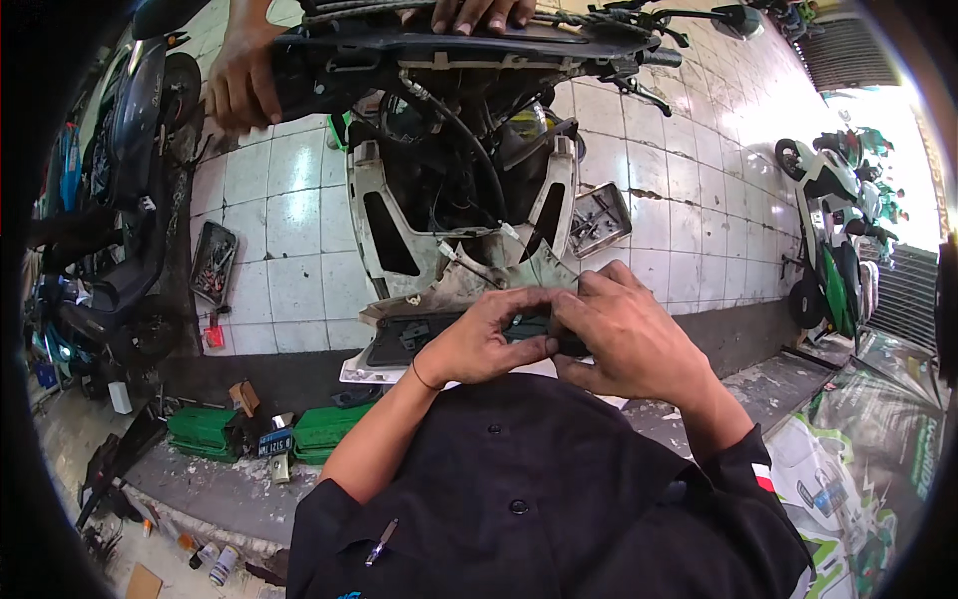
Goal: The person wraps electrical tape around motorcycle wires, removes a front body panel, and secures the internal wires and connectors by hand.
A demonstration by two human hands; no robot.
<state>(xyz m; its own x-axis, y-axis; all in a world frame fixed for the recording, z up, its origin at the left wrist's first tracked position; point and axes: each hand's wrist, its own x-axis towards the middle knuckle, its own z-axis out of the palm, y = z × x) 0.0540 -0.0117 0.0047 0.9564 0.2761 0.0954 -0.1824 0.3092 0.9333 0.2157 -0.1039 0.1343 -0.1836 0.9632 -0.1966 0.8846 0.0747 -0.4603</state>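
My left hand [499, 334] and my right hand [624, 334] are close together at the middle, low over the scooter's front, with fingers curled round a small dark part [559, 344] that is mostly hidden by them. Just beneath and left of them is an open black compartment [394, 342] in the scooter's body. The pale inner front body [419, 262] has cables and white connectors [451, 250] hanging in it. Above it, a black hose [474, 145] runs down from the dark handlebar assembly [499, 55].
A co-worker's hands [239, 85] [477, 15] grip the handlebar assembly. Tool trays [205, 292] [619, 231] lie on the tiles either side. Parked scooters [105, 270] [836, 260] line both sides. Green panels [319, 429] and a printed sheet [858, 459] lie nearer me.
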